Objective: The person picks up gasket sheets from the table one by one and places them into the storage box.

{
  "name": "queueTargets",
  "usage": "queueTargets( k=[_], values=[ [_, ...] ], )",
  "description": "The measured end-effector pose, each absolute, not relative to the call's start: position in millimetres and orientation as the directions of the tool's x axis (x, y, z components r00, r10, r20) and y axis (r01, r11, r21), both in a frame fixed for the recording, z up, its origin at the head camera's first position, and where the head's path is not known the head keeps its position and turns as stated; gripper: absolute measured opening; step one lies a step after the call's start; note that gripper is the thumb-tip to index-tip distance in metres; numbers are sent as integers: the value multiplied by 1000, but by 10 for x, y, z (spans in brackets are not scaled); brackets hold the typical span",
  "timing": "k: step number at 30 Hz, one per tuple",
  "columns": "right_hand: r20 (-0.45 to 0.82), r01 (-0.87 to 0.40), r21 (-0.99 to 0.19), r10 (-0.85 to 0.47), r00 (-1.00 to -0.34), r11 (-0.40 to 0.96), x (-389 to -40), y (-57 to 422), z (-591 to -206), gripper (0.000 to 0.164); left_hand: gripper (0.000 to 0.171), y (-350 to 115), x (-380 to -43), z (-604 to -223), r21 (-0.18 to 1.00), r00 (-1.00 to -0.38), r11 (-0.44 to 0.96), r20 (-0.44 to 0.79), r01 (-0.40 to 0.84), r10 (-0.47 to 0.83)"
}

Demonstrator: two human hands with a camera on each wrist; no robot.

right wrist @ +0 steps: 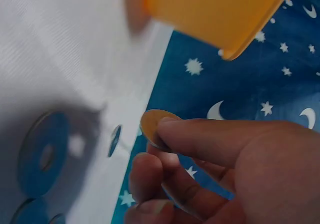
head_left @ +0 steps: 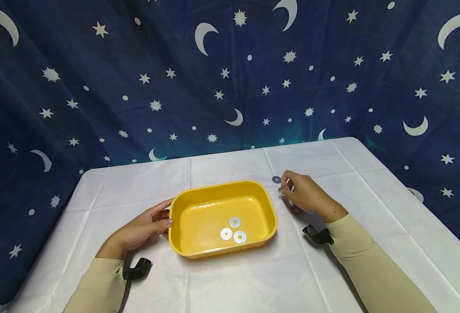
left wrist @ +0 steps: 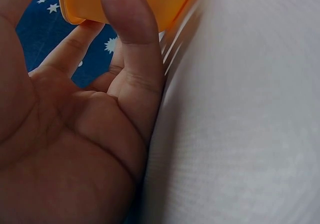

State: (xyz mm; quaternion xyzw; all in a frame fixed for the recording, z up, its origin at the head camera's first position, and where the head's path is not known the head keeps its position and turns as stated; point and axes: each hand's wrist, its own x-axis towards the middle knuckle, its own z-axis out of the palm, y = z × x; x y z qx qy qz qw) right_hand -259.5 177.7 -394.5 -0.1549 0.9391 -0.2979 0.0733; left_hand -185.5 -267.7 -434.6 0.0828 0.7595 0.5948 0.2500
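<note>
Between thumb and fingertips, my right hand [head_left: 304, 193] pinches a flat metal washer [right wrist: 151, 126], raised above the cloth to the right of a yellow plastic bin [head_left: 210, 188]. Three silver washers [head_left: 226, 230] lie on the bin's floor, toward its near right side. My left hand [head_left: 144, 228] rests against the bin's left end, thumb and fingers touching the outside of the wall. Another washer [head_left: 276, 179] lies on the table just beyond my right fingertips. In the right wrist view, more washers [right wrist: 42, 154] lie at the lower left, hidden by my right hand in the head view.
A white cloth [head_left: 245, 282] with fold creases covers the table. Behind and at the sides hangs a dark blue curtain [head_left: 198, 82] with moons and stars. Black wrist devices [head_left: 137, 270] sit on both forearms, over beige sleeves.
</note>
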Motion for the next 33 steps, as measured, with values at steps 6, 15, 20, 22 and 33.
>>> queueTargets(
  k=[6,15,20,22,33],
  values=[
    [52,-319,-591,-360,-932,741,-2516,1679,-3843,16,75,-2688,-1855,-4347,946,-863,278,-278,-168,423],
    [143,-387,-591,-381,-914,708,-2414,1559,-3775,15,74,-2696,-1859,-4367,951,-864,270,-258,-149,432],
    [160,-409,-594,-396,-904,693,-2394,1523,-3783,15,74,-2691,-1861,-4365,951,-864,268,-262,-156,430],
    [165,-411,-595,-396,-903,690,-2388,1514,-3785,14,74,-2690,-1862,-4363,950,-864,269,-265,-159,429],
    [171,-405,-614,-387,-906,677,-2313,1425,-3752,14,73,-2692,-1870,-4370,950,-863,270,-263,-155,431]
  ],
)
